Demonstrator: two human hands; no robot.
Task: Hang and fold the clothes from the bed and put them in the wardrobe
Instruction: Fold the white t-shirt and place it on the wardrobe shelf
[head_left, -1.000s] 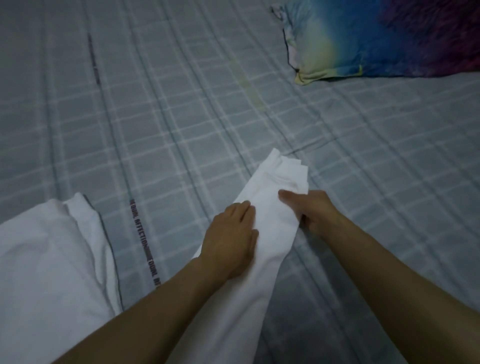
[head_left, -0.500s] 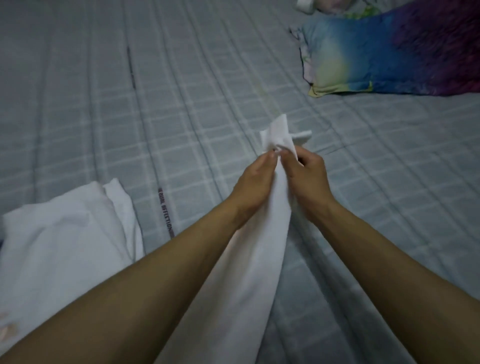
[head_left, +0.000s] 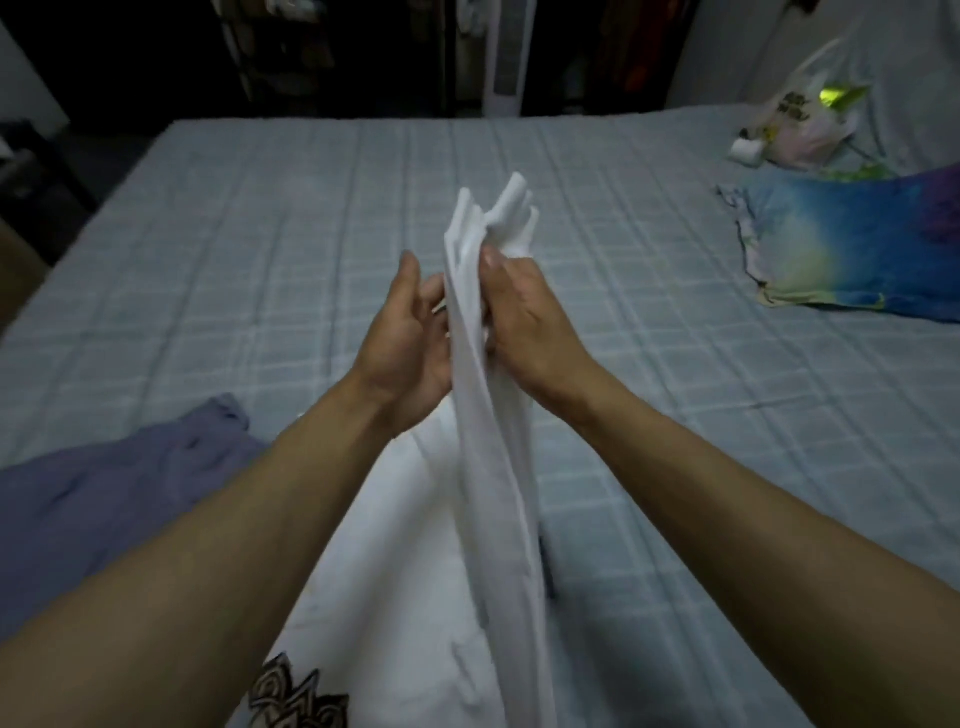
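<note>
White garment (head_left: 493, 467), thin and limp, light by the look of it; it hangs in a long gathered strip from the hands down toward the near edge of the bed (head_left: 311, 218), its lower part spread on the sheet there, with a dark printed motif at the bottom. No stiffness, so it will sag wherever unsupported; best taken at the bunched top end or along a seam, both hands spaced apart to keep the fold line straight. Right hand (head_left: 524, 306) pinches the gathered top between thumb and curled fingers. Left hand (head_left: 410, 332) sits beside the strip, fingers loosely spread, palm toward the cloth; whether it touches is unclear. Versus half a second back: left hand has let go of its pinch, cloth is raised higher. Purple garment (head_left: 104, 483) lies by the near left edge.
</note>
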